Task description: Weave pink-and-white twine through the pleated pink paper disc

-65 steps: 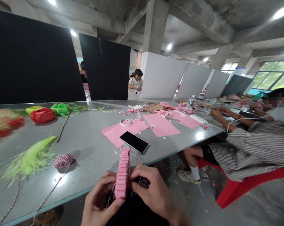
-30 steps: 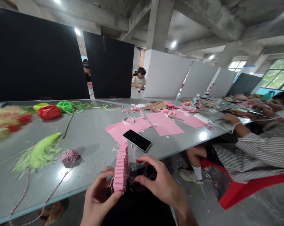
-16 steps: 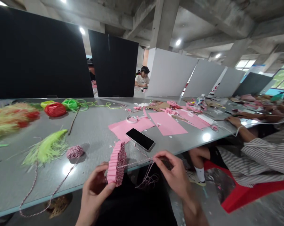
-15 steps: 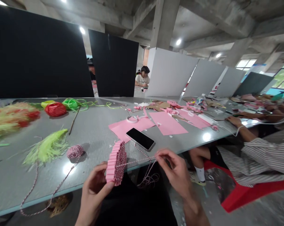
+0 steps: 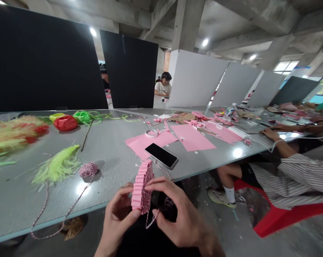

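— Pulled in close now, the right hand (image 5: 178, 221) has left the long stretch of twine out to the side and sits up against the pleated pink paper strip (image 5: 141, 187). What's the left hand (image 5: 117, 218) doing?

— Holding. Its fingers (image 5: 126, 194) are closed round the lower end of the strip, thumb pressed on the pleats, so the strip stands tilted just above them, near the edge of the tabletop (image 5: 110, 157).

— And the right?

— Curved and part open: the forefinger (image 5: 161, 185) reaches to the strip's side, the thumb lower down by a loop of red-and-white twine (image 5: 152, 222). Whether it's pinching that twine, I can't tell.

— So which step is this?

— Looks to me like working twine through the folds; red and white shows along one side of the pleats. The next move calls for the left fingers to keep their pinch while the right ones draw the loose loop snug.

— What's close by?

— Beyond the right fingers, a black phone (image 5: 160, 155) lies at the edge of a pink card sheet (image 5: 147, 142). Left of the left fingers sits a ball of twine (image 5: 88, 170), its tail trailing over the edge.
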`<state>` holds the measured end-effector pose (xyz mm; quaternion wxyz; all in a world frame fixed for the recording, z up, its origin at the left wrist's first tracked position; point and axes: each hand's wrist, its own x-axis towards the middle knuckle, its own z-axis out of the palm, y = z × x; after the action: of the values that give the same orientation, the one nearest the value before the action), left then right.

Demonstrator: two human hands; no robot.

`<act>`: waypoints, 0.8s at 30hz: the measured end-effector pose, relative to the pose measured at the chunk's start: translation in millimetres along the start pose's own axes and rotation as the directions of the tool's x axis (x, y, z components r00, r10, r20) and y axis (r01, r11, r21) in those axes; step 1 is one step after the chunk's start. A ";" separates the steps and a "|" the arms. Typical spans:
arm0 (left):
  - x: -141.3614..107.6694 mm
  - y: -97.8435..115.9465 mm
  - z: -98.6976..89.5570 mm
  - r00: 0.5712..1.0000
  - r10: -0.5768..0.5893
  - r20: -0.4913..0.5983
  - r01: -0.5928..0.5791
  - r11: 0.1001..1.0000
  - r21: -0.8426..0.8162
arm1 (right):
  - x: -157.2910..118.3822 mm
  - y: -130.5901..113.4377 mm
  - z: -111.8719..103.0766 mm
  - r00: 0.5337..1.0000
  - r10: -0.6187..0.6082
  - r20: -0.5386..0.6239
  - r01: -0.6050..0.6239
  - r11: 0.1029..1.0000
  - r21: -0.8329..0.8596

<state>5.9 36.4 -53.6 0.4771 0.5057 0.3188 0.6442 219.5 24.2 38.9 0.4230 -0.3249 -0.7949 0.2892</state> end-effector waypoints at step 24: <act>7.2 0.0 -14.4 0.991 0.066 -0.113 -0.067 0.998 -0.013 | -15.4 25.8 -36.6 0.837 0.055 -0.544 0.200 0.895 0.398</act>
<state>-8.1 44.2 -55.2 0.4407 0.4749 0.3229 0.6899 264.6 35.3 29.8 0.7031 -0.2582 -0.5684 0.3403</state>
